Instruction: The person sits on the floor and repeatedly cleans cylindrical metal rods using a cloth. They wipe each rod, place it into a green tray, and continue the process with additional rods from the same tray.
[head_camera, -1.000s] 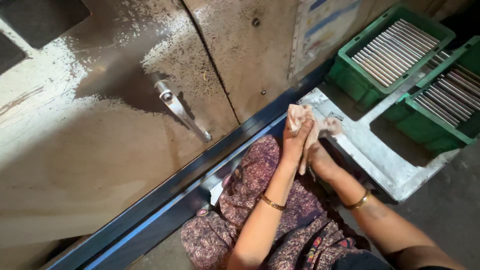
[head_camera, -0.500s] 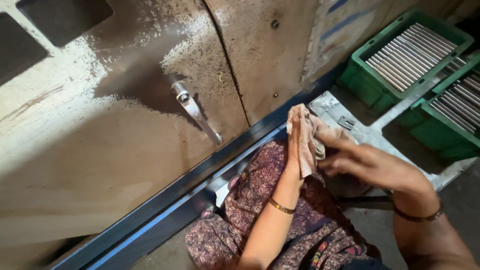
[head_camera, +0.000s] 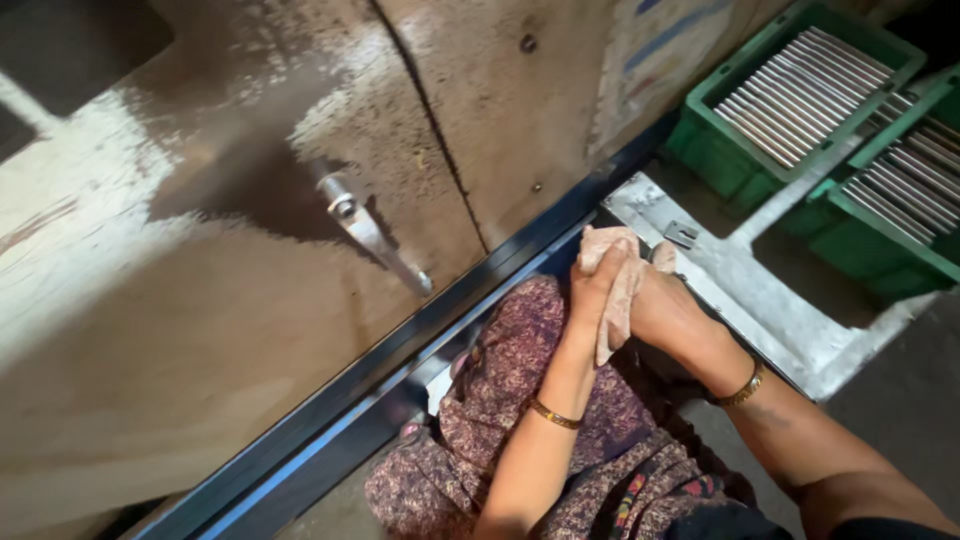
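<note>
Both hands meet over the lap: the left hand and right hand have fingers closed around a crumpled pinkish cloth rag. Green plastic crates of metal rods sit at two o'clock.

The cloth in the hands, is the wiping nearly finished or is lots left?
In hand: both hands, left hand and right hand, press a pale cloth between them above the lap. Looks done: the green crates already hold rows of metal rods. Left: cannot tell; no loose rod shows, and the grey tray beside the hands looks bare.
</note>
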